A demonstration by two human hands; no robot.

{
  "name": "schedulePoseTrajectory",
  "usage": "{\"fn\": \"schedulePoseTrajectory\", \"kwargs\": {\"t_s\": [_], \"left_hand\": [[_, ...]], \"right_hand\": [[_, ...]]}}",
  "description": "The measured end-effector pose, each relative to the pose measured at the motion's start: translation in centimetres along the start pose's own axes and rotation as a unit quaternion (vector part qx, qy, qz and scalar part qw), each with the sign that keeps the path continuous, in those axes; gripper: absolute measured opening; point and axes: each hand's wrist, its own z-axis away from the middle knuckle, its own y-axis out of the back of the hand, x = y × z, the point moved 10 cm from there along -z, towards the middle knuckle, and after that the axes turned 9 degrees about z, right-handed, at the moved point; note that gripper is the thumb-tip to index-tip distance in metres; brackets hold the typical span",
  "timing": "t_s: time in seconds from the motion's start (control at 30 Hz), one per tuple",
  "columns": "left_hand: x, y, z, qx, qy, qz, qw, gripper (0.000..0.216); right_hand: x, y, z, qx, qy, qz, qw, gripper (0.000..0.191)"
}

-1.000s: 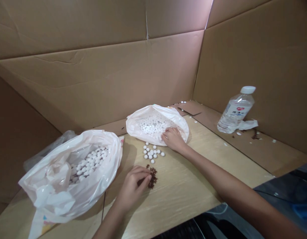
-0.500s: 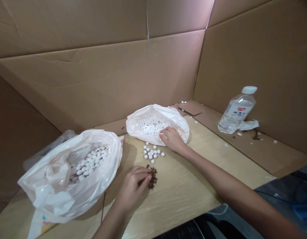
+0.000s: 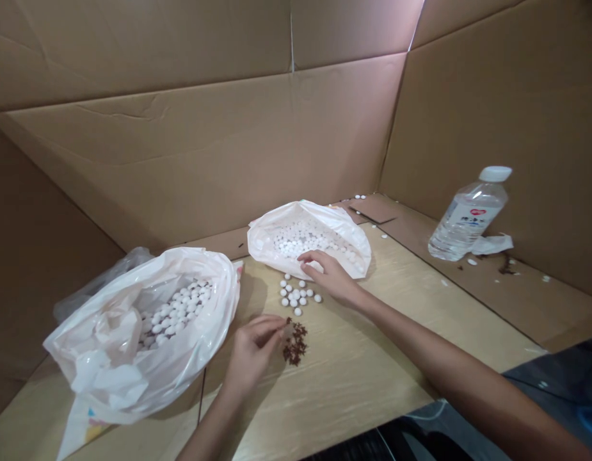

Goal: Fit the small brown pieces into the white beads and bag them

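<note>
My left hand [image 3: 257, 346] is closed in a pinch at the left edge of a small pile of reddish-brown star-shaped pieces [image 3: 296, 346]. A pale blurred spot shows at its fingertips, too small to name. My right hand [image 3: 331, 275] hovers by the front rim of the farther white plastic bag [image 3: 271, 264], thumb and forefinger drawn close together. What sits between them, if anything, I cannot make out. Between the hands and the bag lies a loose group of white round beads [image 3: 296, 298]. More white beads [image 3: 296, 242] fill the farther bag.
A second white plastic bag [image 3: 214, 326], also holding white beads, stands open at the left. At the right is a clear bottle [image 3: 471, 214] with a white cap, beside a scrap of white paper [image 3: 492, 244]. Cardboard walls [image 3: 204, 147] enclose the table.
My right hand has come out of the farther bag toward its front rim. My left hand has drawn slightly left from the brown pile. The view has shifted a little.
</note>
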Motion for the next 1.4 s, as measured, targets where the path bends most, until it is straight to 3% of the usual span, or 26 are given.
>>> {"fn": "schedulePoseTrajectory", "kwargs": {"t_s": [0.1, 0.23, 0.37, 0.5, 0.7, 0.93, 1.4], "left_hand": [[-1.0, 1.0, -0.1, 0.053, 0.052, 0.079, 0.994, 0.014], [-1.7, 1.5, 0.1, 0.085, 0.108, 0.139, 0.981, 0.017], [-2.1, 1.8, 0.3, 0.105, 0.139, 0.169, 0.97, 0.017], [-2.1, 2.0, 0.3, 0.114, 0.128, 0.183, 0.968, 0.015], [-3.2, 2.0, 0.5, 0.122, 0.115, 0.236, 0.957, 0.016], [-3.7, 1.1, 0.5, 0.149, 0.152, 0.394, 0.894, 0.033], [-2.7, 0.1, 0.2, 0.099, 0.151, 0.389, 0.903, 0.025]], "right_hand": [[-0.5, -2.0, 0.5, -0.063, -0.03, -0.149, 0.986, 0.02], [-1.0, -5.3, 2.0, -0.166, -0.078, -0.287, 0.94, 0.025], [-1.3, -7.2, 3.4, -0.222, -0.113, -0.313, 0.917, 0.021], [-1.6, -8.2, 4.2, -0.264, -0.145, -0.319, 0.899, 0.012], [-1.4, -9.3, 4.9, -0.304, -0.189, -0.334, 0.872, 0.007], [-2.1, -10.3, 6.0, -0.349, -0.204, -0.358, 0.842, 0.014], [-2.8, -9.8, 5.8, -0.333, -0.158, -0.36, 0.857, 0.027]]}}
